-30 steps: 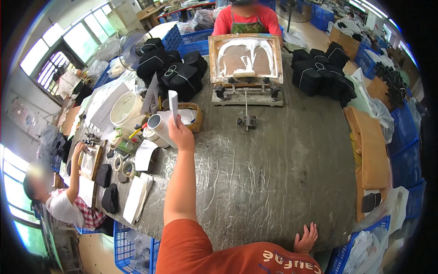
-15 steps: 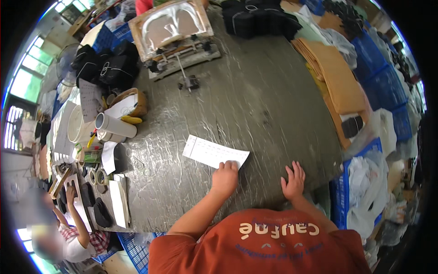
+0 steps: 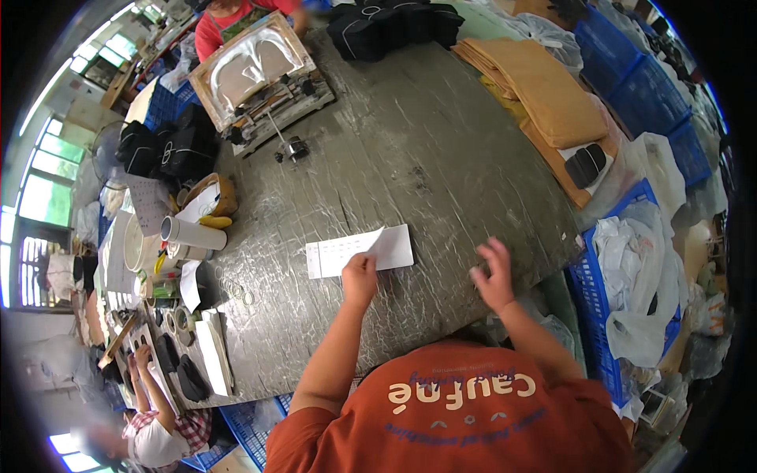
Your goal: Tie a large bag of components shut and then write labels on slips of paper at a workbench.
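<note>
A white paper slip (image 3: 327,256) with small writing lies on the dark table in front of me. My left hand (image 3: 360,277) pinches its lower edge with the fingers closed. One leaf of the paper is lifted at the right and bends up to a point, over a plain white part (image 3: 397,248). Whether this is one folded sheet or two sheets, I cannot tell. To the right, apart from the paper, my right hand (image 3: 494,276) hovers by the table's near edge. Its fingers are spread and it holds nothing.
A wooden-framed screen (image 3: 256,67) on a clamp stand is at the far left, a person in red behind it. Tied black bundles (image 3: 394,27), brown folded material (image 3: 544,87), a white tube (image 3: 193,233) and a blue crate (image 3: 587,276) surround the table. Another person works at lower left.
My left hand has shifted left, and the paper now lies straighter with a leaf raised at its right. My right hand has lifted from the table. The whole view has turned slightly.
</note>
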{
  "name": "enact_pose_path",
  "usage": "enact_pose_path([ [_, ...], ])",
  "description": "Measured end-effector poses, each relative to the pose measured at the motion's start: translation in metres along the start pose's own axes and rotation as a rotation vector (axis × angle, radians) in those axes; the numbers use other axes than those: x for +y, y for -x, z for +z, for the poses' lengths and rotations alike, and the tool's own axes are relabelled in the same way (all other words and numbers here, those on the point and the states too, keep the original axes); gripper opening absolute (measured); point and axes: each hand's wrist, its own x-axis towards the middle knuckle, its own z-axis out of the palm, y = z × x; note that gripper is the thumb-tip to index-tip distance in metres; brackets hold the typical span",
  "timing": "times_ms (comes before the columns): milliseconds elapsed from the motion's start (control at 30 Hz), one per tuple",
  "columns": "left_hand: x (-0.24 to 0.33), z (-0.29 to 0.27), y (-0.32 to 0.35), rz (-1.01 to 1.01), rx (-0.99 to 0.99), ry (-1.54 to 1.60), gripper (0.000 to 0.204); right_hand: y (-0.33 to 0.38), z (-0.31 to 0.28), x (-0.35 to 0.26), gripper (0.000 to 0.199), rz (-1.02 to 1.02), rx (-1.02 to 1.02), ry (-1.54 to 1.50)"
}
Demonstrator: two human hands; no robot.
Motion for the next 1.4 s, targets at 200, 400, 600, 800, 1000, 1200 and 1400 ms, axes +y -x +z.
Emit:
enact_pose_path([
  [200, -0.01, -0.028, -0.003, -0.416, 0.173, 0.479, 0.022, -0.049, -0.123, -0.033, 0.038, -0.158, 0.858, -0.748],
  [400, -0.004, -0.023, 0.017, -0.465, 0.224, 0.639, 0.031, -0.044, -0.142, -0.04, 0.035, -0.205, 0.859, -1.012],
  [600, -0.057, -0.02, 0.075, -0.084, 0.274, -0.177, 0.02, -0.05, -0.17, -0.041, 0.033, -0.311, 0.786, -1.25],
  [800, -0.053, -0.018, 0.086, 0.13, 0.118, -0.425, 0.026, -0.056, -0.174, -0.055, 0.03, -0.396, 0.668, -1.512],
  [1000, -0.053, -0.014, 0.087, 0.15, 0.15, -0.442, 0.028, -0.067, -0.172, -0.067, 0.027, -0.451, 0.523, -1.78],
  [1200, -0.052, -0.014, 0.084, 0.156, 0.146, -0.422, 0.026, -0.061, -0.168, -0.076, 0.025, -0.466, 0.429, -2.009],
  [1400, -0.055, -0.018, 0.086, 0.164, 0.182, -0.421, 0.023, -0.048, -0.183, -0.085, 0.023, -0.52, 0.361, -2.19],
])
